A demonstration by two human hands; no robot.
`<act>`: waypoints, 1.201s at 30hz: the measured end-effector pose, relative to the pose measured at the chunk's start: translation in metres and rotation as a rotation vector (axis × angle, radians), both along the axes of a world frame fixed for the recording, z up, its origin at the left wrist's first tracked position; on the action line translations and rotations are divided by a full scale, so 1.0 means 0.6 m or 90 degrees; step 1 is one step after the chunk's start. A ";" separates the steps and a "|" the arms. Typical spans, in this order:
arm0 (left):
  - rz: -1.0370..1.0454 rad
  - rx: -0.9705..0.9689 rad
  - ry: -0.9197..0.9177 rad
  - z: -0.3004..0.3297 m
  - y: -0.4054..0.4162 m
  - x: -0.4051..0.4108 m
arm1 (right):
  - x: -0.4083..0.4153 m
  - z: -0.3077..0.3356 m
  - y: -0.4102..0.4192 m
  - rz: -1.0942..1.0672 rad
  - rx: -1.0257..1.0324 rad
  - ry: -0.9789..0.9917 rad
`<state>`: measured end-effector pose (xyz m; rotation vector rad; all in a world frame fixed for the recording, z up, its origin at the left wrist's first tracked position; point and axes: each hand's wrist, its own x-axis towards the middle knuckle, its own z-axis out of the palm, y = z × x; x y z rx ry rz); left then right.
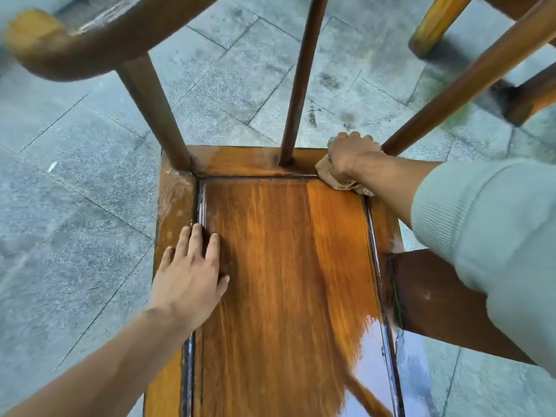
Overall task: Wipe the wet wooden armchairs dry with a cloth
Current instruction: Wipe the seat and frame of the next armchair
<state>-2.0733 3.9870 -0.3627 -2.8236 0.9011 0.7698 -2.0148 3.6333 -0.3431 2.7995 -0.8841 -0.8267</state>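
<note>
Resting flat on the armchair seat (279, 266), the left hand (192, 275) spreads its fingers near the seat's left groove. No writing shows anywhere. At the seat's far right corner, the right hand (352, 156) grips a brown cloth (334, 179), mostly hidden beneath it. Beyond the seat, the curved armrest (75, 46) blurs.

seat (270, 251): glossy wet wood | cloth (337, 182): coarse brown fabric | paving (75, 145): rough stone
</note>
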 end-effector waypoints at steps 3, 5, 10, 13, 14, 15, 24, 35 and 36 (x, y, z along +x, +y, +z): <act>0.016 0.023 0.050 0.024 0.021 -0.014 | -0.051 0.031 0.031 0.019 0.038 0.036; 0.026 0.035 0.093 0.046 0.031 -0.011 | -0.100 0.058 0.065 0.016 0.069 0.079; 0.046 0.033 0.126 0.070 0.046 0.004 | -0.120 0.087 0.177 0.056 0.230 0.028; 0.047 0.040 0.116 0.068 0.057 0.008 | -0.074 0.068 0.244 0.281 0.242 -0.107; 0.048 0.036 0.113 0.065 0.060 0.006 | -0.047 0.061 0.259 0.322 0.204 -0.146; 0.050 0.026 0.107 0.063 0.061 0.002 | -0.019 0.056 0.264 0.303 0.164 -0.169; 0.042 -0.002 0.162 0.049 0.108 -0.060 | -0.019 0.053 0.283 0.069 0.220 -0.004; 0.042 -0.044 0.098 -0.002 0.148 -0.044 | 0.121 0.027 0.297 -0.128 0.406 -0.264; 0.036 -0.046 0.091 -0.007 0.153 -0.050 | 0.129 0.029 0.312 -0.085 0.453 -0.233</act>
